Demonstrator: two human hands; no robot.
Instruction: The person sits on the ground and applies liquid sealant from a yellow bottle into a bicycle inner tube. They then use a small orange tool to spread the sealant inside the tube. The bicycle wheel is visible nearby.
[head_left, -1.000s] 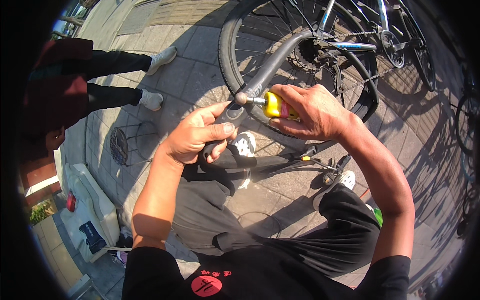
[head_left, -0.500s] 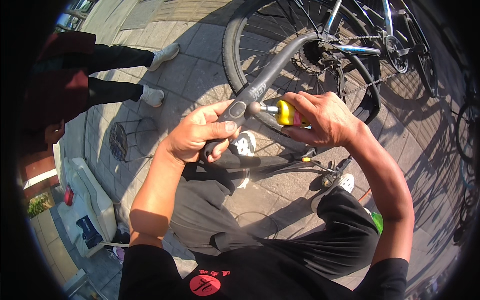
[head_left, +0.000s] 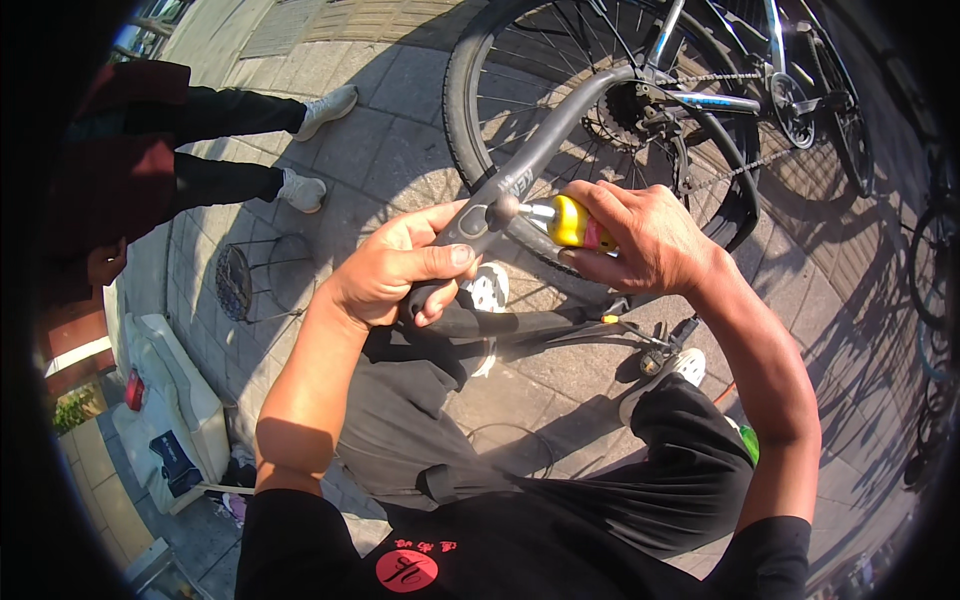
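My left hand is closed round a grey-black bicycle inner tube, thumb on top. A round worn-looking patch mark shows on the tube just beyond my thumb. In my right hand is a yellow-handled tool with a short metal shaft and a brown rounded head. That head sits against or just over the tube beside the mark; exact contact is hard to make out. The tube runs up to the rear wheel of a bicycle, and another stretch passes below my hands.
The bicycle's chain and crank are at the upper right. Another person's legs stand at the left. A wire-framed round object lies on the paving, and a pale box-like container stands at lower left. My shoes are below the tube.
The tool's rounded head has shifted slightly left and up along the tube, beside the mark. My left hand keeps its hold in almost the same place.
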